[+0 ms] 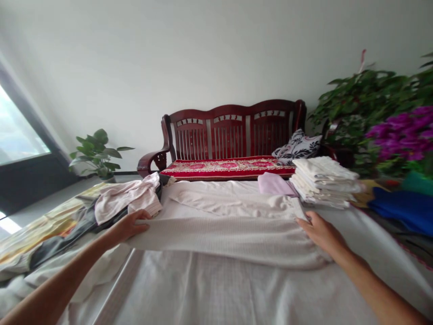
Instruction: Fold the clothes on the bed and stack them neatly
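Note:
A pair of pale ribbed trousers [223,237] lies stretched sideways over a white cloth-covered surface [216,289]. One long leg lies flat at the back, and the nearer one is lifted a little along its upper edge. My left hand [133,225] pinches that edge at the left end, its fingers closed on the fabric. At the right end, my right hand [314,228] grips the same garment between thumb and fingers. Just beyond my right hand are a folded lilac cloth [274,184] and a stack of folded white clothes [323,180].
Loose clothes, with a pale pink garment [126,198] on top, are heaped at the left. A red wooden bench [226,135] with a patterned cushion [299,146] stands behind. Blue fabric [401,210] and purple flowers [404,133] are at the right; a potted plant [98,153] stands far left.

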`<state>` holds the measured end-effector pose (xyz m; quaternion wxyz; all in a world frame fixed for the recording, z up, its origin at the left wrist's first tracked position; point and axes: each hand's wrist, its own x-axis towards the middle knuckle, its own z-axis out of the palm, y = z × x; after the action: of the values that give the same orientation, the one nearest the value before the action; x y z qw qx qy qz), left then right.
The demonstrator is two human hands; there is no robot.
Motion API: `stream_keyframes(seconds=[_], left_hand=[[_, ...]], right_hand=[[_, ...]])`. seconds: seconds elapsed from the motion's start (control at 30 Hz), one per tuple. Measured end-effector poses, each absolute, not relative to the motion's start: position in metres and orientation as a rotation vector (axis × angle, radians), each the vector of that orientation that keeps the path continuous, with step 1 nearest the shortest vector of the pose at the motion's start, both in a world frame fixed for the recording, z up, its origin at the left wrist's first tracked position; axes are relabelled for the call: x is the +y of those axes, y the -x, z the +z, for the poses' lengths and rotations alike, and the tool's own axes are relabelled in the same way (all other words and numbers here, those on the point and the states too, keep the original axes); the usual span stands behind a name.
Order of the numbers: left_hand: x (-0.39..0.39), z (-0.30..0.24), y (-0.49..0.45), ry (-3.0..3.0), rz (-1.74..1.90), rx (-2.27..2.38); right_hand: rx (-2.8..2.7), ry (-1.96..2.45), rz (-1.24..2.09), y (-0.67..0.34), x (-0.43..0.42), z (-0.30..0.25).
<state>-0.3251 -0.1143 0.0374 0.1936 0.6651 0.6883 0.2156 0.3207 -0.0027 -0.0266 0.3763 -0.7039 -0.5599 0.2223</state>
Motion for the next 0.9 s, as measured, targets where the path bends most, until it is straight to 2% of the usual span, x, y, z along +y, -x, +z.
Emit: stream_keyframes(seconds=[0.1,0.2,0.3,0.4,0.53,0.63,0.77,0.9], left_hand=[[-0.109,0.019,0.323,-1.931,0.332,2.084],[-0.113,0.016,0.311,-1.987,0.146,2.204],[-0.118,0.027,0.28,-2.173,0.274,2.292],[-0.119,0.033,0.224,-2.314,0.552,2.015],[-0.11,0.018,0.136,-2.448,0.721,1.456],[-0.102,0.001,0.088,-2.554,0.613,1.259],[-0.099,-0.009,0.069,-2.725,0.317,1.177],[-0.108,-0.01,0.096,-2.775,0.173,1.25]], right_hand=[[-1.676,2.075,0.305,-0.313,-0.012,-0.019],[-1.817,2.171,0.21,-0.31,-0.024,-0.006],[-1.876,2.19,-0.113,-0.305,-0.036,0.011],[-1.983,1.962,-0.369,-0.288,-0.046,0.024],[-2.297,1.522,-0.237,-0.242,-0.055,0.014],[-2.479,1.283,-0.284,-0.21,-0.064,-0.009],[-2.572,1.176,-0.359,-0.203,-0.071,-0.033],[-2.536,1.266,-0.404,-0.229,-0.064,-0.042]])
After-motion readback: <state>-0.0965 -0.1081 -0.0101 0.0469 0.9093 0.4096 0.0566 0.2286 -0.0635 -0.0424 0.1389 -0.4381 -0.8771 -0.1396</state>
